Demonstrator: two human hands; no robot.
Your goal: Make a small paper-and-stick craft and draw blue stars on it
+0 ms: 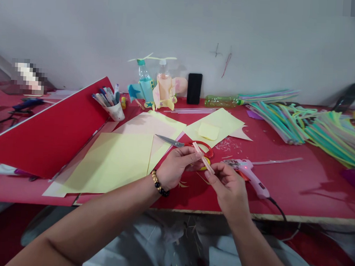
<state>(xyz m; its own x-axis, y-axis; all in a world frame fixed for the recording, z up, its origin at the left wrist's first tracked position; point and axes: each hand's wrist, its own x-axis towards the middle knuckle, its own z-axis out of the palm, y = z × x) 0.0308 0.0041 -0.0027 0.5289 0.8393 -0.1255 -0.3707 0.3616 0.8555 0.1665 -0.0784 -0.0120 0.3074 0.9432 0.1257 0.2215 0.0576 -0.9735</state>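
Observation:
A narrow pale pink strip, perhaps folded paper [204,158], is held slantwise between my two hands above the red table. My left hand [175,166], with a bracelet at the wrist, pinches its upper end between thumb and fingers. The lower end is in the fingertips of my right hand [229,189]. Just beyond my left hand lie scissors [169,141] with red handles, partly hidden by the fingers. A pink hot glue gun [251,176] rests to the right of my right hand. Yellow paper sheets [113,157] spread out on the left.
Two bottle models with propellers [146,83] stand by the wall beside a black phone [194,88]. A cup of pens [115,110] is near an upright red board [55,134]. Bundles of coloured pipe cleaners or strips [285,124] lie at right; a green bottle [222,101] lies at the back.

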